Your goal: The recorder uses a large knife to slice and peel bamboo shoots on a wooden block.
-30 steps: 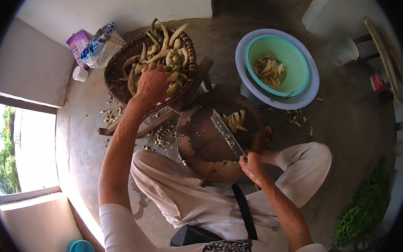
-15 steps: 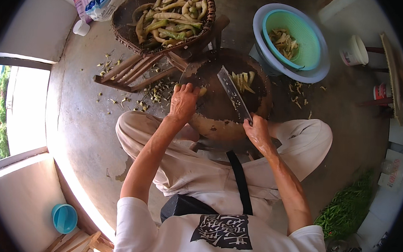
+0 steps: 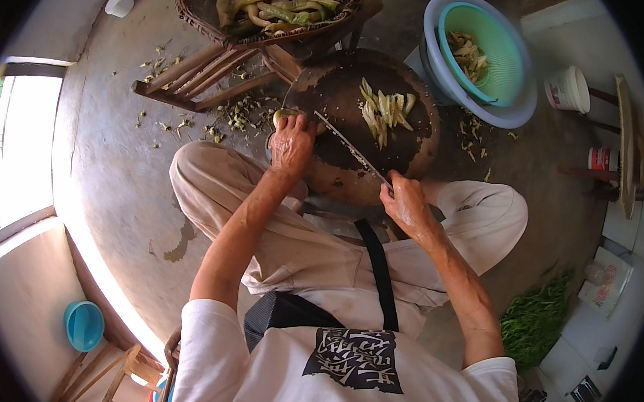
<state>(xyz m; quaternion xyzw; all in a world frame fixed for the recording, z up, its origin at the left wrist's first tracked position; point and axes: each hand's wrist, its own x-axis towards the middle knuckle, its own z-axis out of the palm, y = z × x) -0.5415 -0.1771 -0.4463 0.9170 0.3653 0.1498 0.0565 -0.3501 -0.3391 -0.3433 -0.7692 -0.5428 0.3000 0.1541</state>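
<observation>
My left hand (image 3: 292, 146) is closed over a pale green pepper (image 3: 286, 115) at the left side of a round wooden chopping block (image 3: 338, 178). The pepper's ends show on both sides of the fingers; its middle is hidden. My right hand (image 3: 408, 205) grips a knife (image 3: 356, 154) by its handle, which the fingers cover. Its blade slants up and left, seen nearly edge-on with pale bits stuck to it, and the tip is close to the left hand's pepper. Several cut pepper strips (image 3: 388, 111) lie in a loose pile on the block, beyond the blade.
A woven basket (image 3: 193, 22) of whole peppers rests beyond the block, above a wooden chair (image 3: 186, 75). At the far right, a green colander (image 3: 512, 64) with cut pieces sits in a lavender basin (image 3: 525, 103). Pepper stems (image 3: 242, 115) litter the floor. Leafy greens (image 3: 537, 325) lie at right.
The knife has swung left, from beside the cut strips to the pepper under my left hand, and its blade has turned from broadside to nearly edge-on. The whole view has shifted slightly.
</observation>
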